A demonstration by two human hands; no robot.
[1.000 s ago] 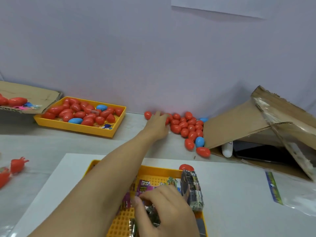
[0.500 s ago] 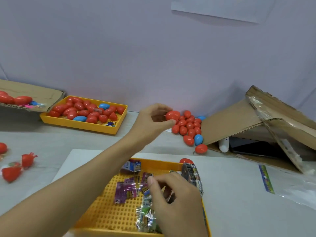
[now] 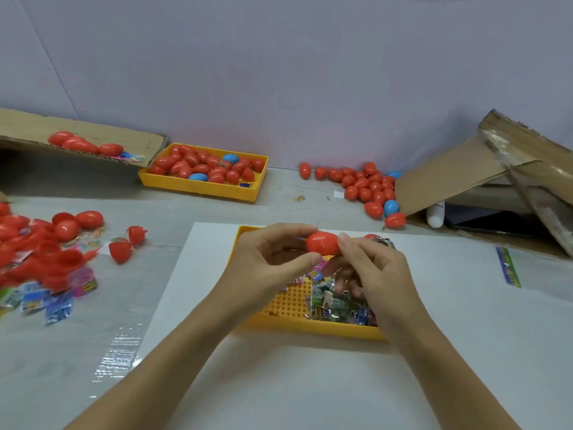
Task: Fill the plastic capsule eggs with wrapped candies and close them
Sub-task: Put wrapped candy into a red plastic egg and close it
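Above the near yellow tray (image 3: pixel 313 326) both hands meet on one closed red capsule egg (image 3: pixel 322 243). My left hand (image 3: pixel 266 262) pinches its left end between thumb and fingers. My right hand (image 3: pixel 372 268) grips its right end with its fingertips. Wrapped candies (image 3: pixel 333 302) lie heaped in the tray's right half, partly hidden by my right hand. A loose pile of red and blue eggs (image 3: pixel 369 187) lies by the back wall.
A far yellow tray (image 3: pixel 198 187) holds several eggs. Open egg halves and candy packets (image 3: pixel 49 262) are scattered at the left. Cardboard boxes stand at back left (image 3: pixel 80 131) and right (image 3: pixel 483 181). White paper (image 3: pixel 279 383) underlies the near tray.
My left hand has carried a red egg from the back pile to above the near tray. My right hand rose from the candies and took hold of its other end. The camera tilted down.
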